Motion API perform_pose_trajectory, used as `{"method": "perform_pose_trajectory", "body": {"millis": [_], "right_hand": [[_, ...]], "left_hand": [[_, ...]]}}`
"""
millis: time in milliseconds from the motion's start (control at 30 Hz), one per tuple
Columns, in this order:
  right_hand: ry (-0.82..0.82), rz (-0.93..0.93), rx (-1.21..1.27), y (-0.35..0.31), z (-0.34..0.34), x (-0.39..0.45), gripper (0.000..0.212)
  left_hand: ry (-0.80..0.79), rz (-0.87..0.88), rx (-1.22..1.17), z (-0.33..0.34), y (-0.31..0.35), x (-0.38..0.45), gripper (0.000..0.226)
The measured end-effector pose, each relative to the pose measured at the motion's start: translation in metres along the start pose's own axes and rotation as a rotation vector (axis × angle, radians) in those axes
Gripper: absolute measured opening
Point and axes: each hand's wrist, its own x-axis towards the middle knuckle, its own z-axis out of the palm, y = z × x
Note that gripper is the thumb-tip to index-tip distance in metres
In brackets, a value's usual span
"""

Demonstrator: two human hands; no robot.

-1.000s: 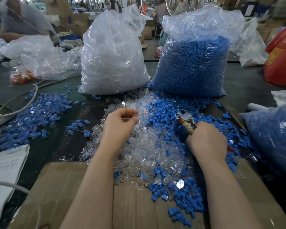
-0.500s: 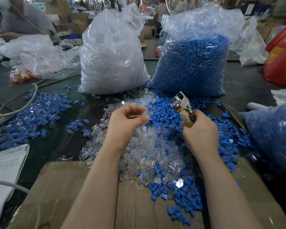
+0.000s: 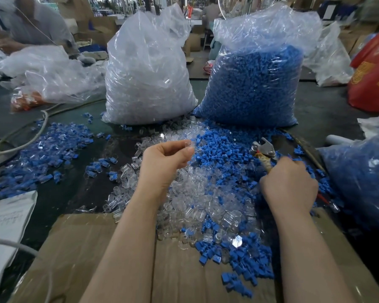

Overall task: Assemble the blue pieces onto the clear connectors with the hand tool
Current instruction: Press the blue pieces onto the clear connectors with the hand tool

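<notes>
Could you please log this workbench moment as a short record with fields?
left hand: left hand raised over the pile, pinching a clear connector at its fingertips
right hand: right hand grips the hand tool, metal head pointing up and away
loose parts: mixed pile of clear connectors and blue pieces between the hands
supply: bag of clear parts beside bag of blue parts
finished: assembled pieces heaped on the left
surface: cardboard sheet near the person
</notes>
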Motion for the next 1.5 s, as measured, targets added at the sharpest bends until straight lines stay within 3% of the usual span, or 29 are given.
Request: {"method": "perform_pose_trajectory", "body": {"millis": [100, 300, 733, 833, 1133, 1500], "right_hand": [[-0.086, -0.031, -0.004, 0.0, 0.002, 0.0, 0.016], [-0.171, -0.141, 0.049, -0.012, 0.005, 0.001, 0.02], [-0.08, -0.253, 0.53, -0.023, 0.005, -0.004, 0.032], [-0.06, -0.258, 0.579, -0.025, 0.005, -0.004, 0.025], [-0.069, -0.292, 0.089, -0.02, 0.011, -0.005, 0.017], [-0.141, -0.325, 0.1, -0.023, 0.011, -0.006, 0.009]], "left_hand": [[0.026, -0.014, -0.005, 0.0, -0.001, 0.0, 0.012], [0.003, -0.017, 0.011, 0.003, -0.001, 0.0, 0.016], [0.05, 0.013, -0.033, 0.009, 0.002, -0.003, 0.006], [0.053, 0.029, -0.009, 0.013, 0.002, -0.004, 0.006], [0.039, 0.04, 0.069, 0.018, 0.002, -0.005, 0.01], [0.045, 0.014, 0.067, 0.017, 0.001, -0.004, 0.007]]}}
